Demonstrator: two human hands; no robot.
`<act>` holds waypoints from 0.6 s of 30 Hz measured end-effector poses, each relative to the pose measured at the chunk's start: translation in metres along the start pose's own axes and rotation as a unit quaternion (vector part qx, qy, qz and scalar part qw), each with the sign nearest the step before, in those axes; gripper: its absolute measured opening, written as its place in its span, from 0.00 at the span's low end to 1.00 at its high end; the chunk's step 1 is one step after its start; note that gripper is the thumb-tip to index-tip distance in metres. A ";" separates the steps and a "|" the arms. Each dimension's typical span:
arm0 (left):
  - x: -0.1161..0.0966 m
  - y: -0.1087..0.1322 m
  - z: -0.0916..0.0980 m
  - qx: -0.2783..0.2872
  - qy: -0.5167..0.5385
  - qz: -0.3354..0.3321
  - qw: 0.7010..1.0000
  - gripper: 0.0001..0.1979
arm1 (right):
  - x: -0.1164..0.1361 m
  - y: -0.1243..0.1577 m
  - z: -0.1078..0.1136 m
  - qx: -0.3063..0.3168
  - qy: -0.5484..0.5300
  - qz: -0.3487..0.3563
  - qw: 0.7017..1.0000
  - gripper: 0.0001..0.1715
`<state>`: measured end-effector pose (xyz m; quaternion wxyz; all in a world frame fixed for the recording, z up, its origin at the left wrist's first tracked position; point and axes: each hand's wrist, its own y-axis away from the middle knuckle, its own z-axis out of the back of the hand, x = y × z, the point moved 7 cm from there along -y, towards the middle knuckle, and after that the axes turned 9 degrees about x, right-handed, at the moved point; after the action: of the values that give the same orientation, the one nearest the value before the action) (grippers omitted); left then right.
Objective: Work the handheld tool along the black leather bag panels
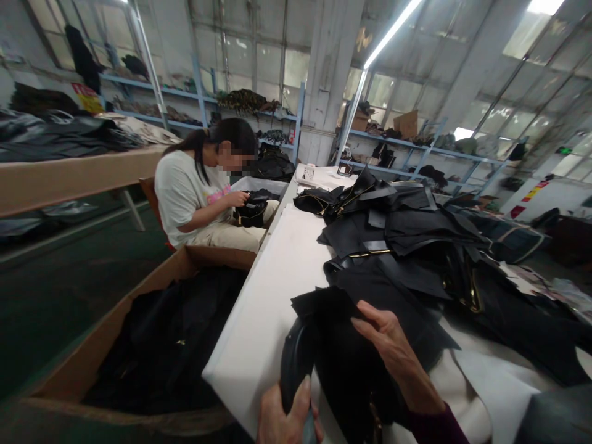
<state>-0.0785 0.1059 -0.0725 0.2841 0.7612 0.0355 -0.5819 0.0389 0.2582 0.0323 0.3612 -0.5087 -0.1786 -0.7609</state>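
My left hand [284, 419] is at the bottom edge, its thumb pressed on the rounded black strap or handle [296, 361] of a black bag piece [342, 351]. My right hand [393, 351] lies on top of that same black piece, fingers spread and pointing left, pinning it to the white table [272, 290]. A dark red sleeve covers my right wrist. The piece sits at the near end of a long heap of black leather parts [407, 240] with gold zips.
A cardboard box [152, 345] full of black pieces stands left of the table. Beyond it a seated person [194, 191] in a white shirt handles a black bag. A wooden table [69, 172] and blue shelves [259, 111] line the back.
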 end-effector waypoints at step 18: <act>-0.020 0.016 0.029 -0.047 0.024 -0.019 0.998 0.27 | -0.013 -0.022 0.024 -0.126 0.161 0.051 0.978 0.14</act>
<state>-0.1037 0.0846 -0.0525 0.3077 0.7597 0.0839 -0.5667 0.0411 0.2932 0.0323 0.3569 -0.4295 0.0051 -0.8295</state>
